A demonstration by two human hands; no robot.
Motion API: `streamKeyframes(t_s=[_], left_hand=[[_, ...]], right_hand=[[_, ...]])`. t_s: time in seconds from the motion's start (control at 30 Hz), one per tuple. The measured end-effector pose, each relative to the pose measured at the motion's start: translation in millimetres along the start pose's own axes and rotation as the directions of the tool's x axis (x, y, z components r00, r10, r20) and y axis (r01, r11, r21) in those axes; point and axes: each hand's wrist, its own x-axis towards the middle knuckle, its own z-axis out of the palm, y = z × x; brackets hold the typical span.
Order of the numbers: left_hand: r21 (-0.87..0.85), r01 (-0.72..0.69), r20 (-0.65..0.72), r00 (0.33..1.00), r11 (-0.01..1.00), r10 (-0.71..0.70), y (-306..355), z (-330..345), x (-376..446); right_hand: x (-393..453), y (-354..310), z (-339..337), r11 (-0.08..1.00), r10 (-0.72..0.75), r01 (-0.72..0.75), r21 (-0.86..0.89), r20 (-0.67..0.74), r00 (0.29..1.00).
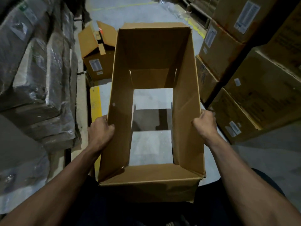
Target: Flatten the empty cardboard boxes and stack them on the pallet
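**Two hands grip an open-ended carton over the aisle floor**

Both sets of fingers are clenched on the upper rims of the long side walls: the left hand (pixel 101 128) is curled over the left wall's top edge, thumb side inward, and the right hand (pixel 205 123) is hooked over the right wall's top edge the same way. Each grasps the cardboard box (pixel 151 51) at about the middle of its length, with bare forearms running back toward the bottom corners of the view.

That box is plain brown corrugated board, unprinted on the inside, with a small pale sticker scrap on its left inner wall. Its top and bottom are both open, so it forms a rectangular tube; through it the grey concrete floor (pixel 151 144) shows, along with a dark shadow band. Flaps hang at the lower opening. The walls are square to one another, not collapsed.

It is held off the floor, in front of the person's body, its near end wall just above dark trousers. Its long axis runs straight away from the person, down the aisle, with the open mouth facing up.

Beyond its far left corner a second box (pixel 96 51) sits on the floor, flaps raised. Wrapped goods (pixel 37 75) line the left, stacked cartons (pixel 254 79) the right.
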Motion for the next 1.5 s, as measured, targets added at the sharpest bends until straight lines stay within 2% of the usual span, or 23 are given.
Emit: streamKeyframes(t_s=[0.27,0.5,0.63,0.77,0.87,0.93,1.0,1.1,1.23,1.3,1.37,1.43,1.5], left_hand=[[0.042,-0.193,0.102,0.977,0.98,0.188,9,-3,-32],[0.02,-0.23,0.219,0.951,0.973,0.22,16,3,-60],[-0.063,-0.196,0.276,0.939,0.979,0.206,24,2,-66],[-0.203,-0.214,0.375,0.884,0.956,0.278,34,-9,-83],[-0.119,-0.286,0.405,0.86,0.951,0.31,46,-8,-96],[0.0,-0.324,0.381,0.875,0.946,0.299,54,-1,-100],[0.084,-0.332,0.272,0.915,0.94,0.299,59,6,-99],[0.11,-0.369,0.119,0.927,0.923,0.356,56,9,-94],[-0.067,-0.319,0.036,0.946,0.946,0.321,53,2,-81],[-0.166,-0.276,0.009,0.959,0.947,0.282,57,-4,-74],[-0.263,-0.172,0.031,0.982,0.949,0.187,63,-9,-61],[-0.404,-0.055,0.096,0.99,0.913,0.102,72,-16,-43],[-0.521,0.019,0.157,0.985,0.854,0.073,83,-19,-26]], right_hand=[[28,-13,0,0.992,0.045,-0.034,0.12,-0.089,0.995],[28,-48,7,0.987,0.06,-0.044,0.153,-0.102,0.993],[18,-79,7,0.993,0.057,-0.035,0.113,-0.204,0.977],[11,-115,9,0.983,0.062,-0.014,0.184,-0.258,0.964],[3,-139,11,0.971,0.042,0.025,0.238,-0.271,0.962],[-2,-153,13,0.969,0.02,0.05,0.241,-0.281,0.959],[-5,-165,15,0.976,-0.001,0.063,0.206,-0.288,0.958],[-10,-174,17,0.98,-0.043,0.093,0.178,-0.264,0.963],[-15,-182,22,0.961,-0.203,0.232,0.154,-0.183,0.962],[-20,-184,21,0.925,-0.333,0.343,0.166,-0.084,0.939],[-20,-176,20,0.901,-0.39,0.377,0.213,0.019,0.921],[-15,-156,20,0.917,-0.339,0.317,0.242,0.055,0.939],[-8,-125,23,0.95,-0.204,0.189,0.249,0.032,0.979]])
